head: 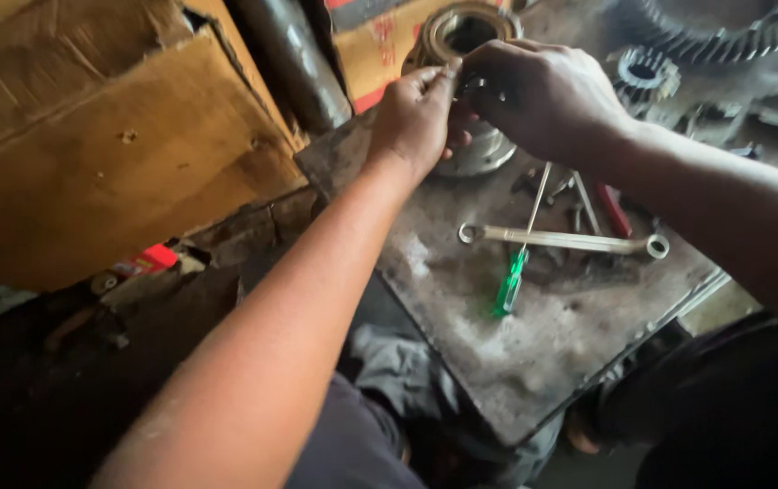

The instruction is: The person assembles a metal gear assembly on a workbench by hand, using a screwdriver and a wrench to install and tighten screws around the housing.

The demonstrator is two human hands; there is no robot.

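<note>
Steel, grey and greasy, is what both hands meet over at the upper middle of the head view: a round metal housing [477, 149] standing on the stained work plate [515, 353], its open ring-shaped top showing just above the knuckles. The left hand [416, 118] comes up from the lower left, its thumb and forefinger pressed together in a pinch on a small dark part at the housing's top edge; what that part is cannot be told. The right hand [543, 95] reaches in from the right and curls over the same spot, fingers bent and closed about it, touching the left fingertips. The housing lies directly under and just beyond both sets of fingers, its axis upright; neither hand is clearly nearer.

Below the hands, a long ring spanner [563, 240] lies across the plate, left to right, and a green-handled screwdriver [512, 281] crosses it, handle toward the lower frame. A small gear [644, 74] and a large toothed ring gear [715, 27] sit at the upper right.

Packages: a big brown cardboard box [108, 154], torn at its top, fills the upper left; a yellow carton with red patches [380, 54] stands behind the housing; a small red packet [146, 261] lies at the left.
</note>
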